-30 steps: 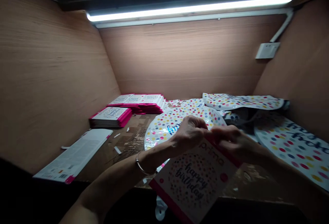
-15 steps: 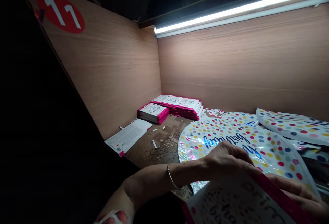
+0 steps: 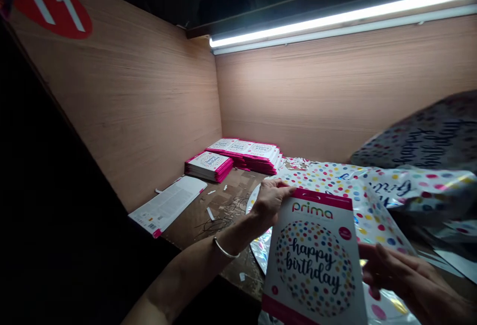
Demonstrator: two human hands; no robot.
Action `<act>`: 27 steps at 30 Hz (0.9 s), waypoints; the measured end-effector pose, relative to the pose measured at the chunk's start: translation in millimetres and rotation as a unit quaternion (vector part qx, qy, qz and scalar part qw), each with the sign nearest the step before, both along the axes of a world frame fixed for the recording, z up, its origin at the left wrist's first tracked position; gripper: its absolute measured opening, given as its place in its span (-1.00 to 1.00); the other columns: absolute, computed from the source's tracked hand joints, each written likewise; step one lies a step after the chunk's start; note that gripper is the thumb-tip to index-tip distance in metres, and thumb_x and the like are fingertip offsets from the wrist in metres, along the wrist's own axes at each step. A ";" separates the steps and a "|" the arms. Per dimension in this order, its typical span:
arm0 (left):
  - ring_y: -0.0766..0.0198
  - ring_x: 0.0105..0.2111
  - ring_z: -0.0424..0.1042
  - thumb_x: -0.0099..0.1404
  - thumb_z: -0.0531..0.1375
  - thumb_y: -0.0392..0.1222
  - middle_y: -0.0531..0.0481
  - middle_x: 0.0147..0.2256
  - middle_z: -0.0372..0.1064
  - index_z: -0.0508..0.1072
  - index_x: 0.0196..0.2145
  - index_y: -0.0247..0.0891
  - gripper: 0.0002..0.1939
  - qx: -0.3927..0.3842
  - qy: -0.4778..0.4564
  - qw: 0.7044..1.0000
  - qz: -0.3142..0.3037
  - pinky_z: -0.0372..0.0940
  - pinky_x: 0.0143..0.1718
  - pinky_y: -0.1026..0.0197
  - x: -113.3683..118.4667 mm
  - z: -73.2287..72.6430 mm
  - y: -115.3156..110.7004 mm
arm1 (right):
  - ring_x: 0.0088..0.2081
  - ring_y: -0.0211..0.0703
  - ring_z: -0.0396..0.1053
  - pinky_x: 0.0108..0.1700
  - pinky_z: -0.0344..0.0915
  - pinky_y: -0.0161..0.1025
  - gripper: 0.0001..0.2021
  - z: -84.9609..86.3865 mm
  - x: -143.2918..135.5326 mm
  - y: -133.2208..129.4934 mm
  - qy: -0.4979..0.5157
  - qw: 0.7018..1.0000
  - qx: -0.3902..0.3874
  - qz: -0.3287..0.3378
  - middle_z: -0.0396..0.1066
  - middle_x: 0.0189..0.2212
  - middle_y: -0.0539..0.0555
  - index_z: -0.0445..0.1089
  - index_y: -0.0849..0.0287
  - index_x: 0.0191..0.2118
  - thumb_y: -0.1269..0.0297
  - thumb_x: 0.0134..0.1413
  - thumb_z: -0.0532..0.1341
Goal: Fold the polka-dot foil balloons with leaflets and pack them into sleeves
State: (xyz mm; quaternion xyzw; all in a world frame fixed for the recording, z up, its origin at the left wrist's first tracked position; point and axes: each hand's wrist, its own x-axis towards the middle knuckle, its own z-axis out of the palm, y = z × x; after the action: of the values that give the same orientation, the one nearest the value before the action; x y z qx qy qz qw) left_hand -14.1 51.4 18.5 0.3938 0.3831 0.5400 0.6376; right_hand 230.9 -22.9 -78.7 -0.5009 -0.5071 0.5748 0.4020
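A flat "prima happy birthday" packet (image 3: 315,260), white with pink bands and a ring of coloured dots, faces me nearly upright. My left hand (image 3: 270,198) pinches its top left corner. My right hand (image 3: 398,270) is at the packet's right edge, its fingers partly bent and its thumb off the packet; the index fingertip meets the edge or goes behind it. Under and behind the packet, a dotted foil balloon (image 3: 320,178) lies flat on the worktop, partly covered by the packet.
Stacks of similar packets (image 3: 210,161) stand in the back left corner. A flat printed card sleeve (image 3: 169,203) lies at the left edge. Dark thin strands (image 3: 223,215) and paper scraps litter the worktop. More dotted foil (image 3: 436,136) rises at right. Wooden walls and a lamp (image 3: 335,14) enclose the space.
The packet has turned from tilted to nearly upright, its front toward me. My left hand has moved to its top left corner, my right hand to its right side. Foil at right now stands higher.
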 end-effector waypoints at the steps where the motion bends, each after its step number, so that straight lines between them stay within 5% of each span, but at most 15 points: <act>1: 0.42 -0.67 0.22 -0.29 0.39 -0.22 0.09 -0.67 0.25 0.32 -0.65 -0.35 -0.69 -0.003 0.000 1.000 -0.001 0.15 -0.60 0.33 0.5 -4.1 1.3 | -0.38 0.01 0.38 -0.38 0.35 -0.14 -0.50 7.2 -5.9 -0.3 0.032 0.999 -0.019 0.016 0.45 -0.40 0.17 0.45 0.20 -0.14 -0.12 -0.05 0.16; 5: 0.41 -0.68 0.22 -0.28 0.37 -0.25 0.09 -0.68 0.24 0.30 -0.65 -0.34 -0.71 -0.028 0.008 0.999 -0.016 0.14 -0.61 0.32 7.0 -16.4 0.0 | -0.29 0.04 0.42 -0.23 0.36 -0.09 -0.56 27.8 -37.4 -1.0 0.150 0.986 -0.057 -0.036 0.48 -0.30 0.17 0.47 0.16 -0.17 -0.03 -0.13 0.27; 11: 0.40 -0.69 0.22 -0.27 0.39 -0.21 0.08 -0.70 0.23 0.32 -0.65 -0.35 -0.70 -0.057 0.062 0.996 -0.024 0.12 -0.63 0.33 10.5 -20.9 -5.2 | -0.20 0.10 0.42 -0.16 0.36 -0.02 -0.56 30.4 -48.1 11.2 0.331 0.933 -0.115 -0.087 0.49 -0.25 0.14 0.40 0.09 -0.09 -0.04 -0.08 0.24; 15: 0.40 -0.69 0.21 -0.24 0.36 -0.18 0.08 -0.70 0.24 0.34 -0.65 -0.34 -0.73 -0.052 0.113 0.991 -0.059 0.10 -0.64 0.34 10.6 -22.7 -10.8 | -0.17 0.10 0.42 -0.17 0.35 -0.01 -0.48 30.9 -42.9 22.0 0.314 0.937 -0.140 -0.067 0.47 -0.18 0.14 0.30 0.05 0.04 -0.06 -0.04 0.19; 20: 0.41 -0.67 0.20 -0.14 0.27 -0.17 0.06 -0.68 0.27 0.41 -0.63 -0.34 -0.83 0.004 0.222 0.969 -0.106 0.06 -0.63 0.36 9.5 -24.8 -16.8 | -0.19 0.09 0.42 -0.16 0.32 -0.04 -0.47 33.0 -44.9 28.0 0.250 0.958 -0.137 0.019 0.47 -0.22 0.26 0.42 0.27 -0.09 -0.10 -0.01 0.14; 27: 0.42 -0.63 0.15 -0.08 0.25 -0.17 0.10 -0.68 0.23 0.45 -0.62 -0.34 -0.85 0.070 0.306 0.938 -0.147 0.02 -0.61 0.38 4.3 -23.0 -17.9 | -0.45 -0.26 0.42 -0.36 0.27 -0.37 -0.76 30.2 -51.0 31.0 0.237 0.963 -0.119 0.043 0.51 -0.44 0.09 0.50 0.24 -0.32 0.32 -0.24 0.38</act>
State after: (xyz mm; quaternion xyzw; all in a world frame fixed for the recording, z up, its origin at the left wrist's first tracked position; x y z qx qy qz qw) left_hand -9.8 33.5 -4.6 0.6355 0.4584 0.3191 0.5331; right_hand 179.9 8.1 -48.6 -0.3717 -0.3463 0.7503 0.4229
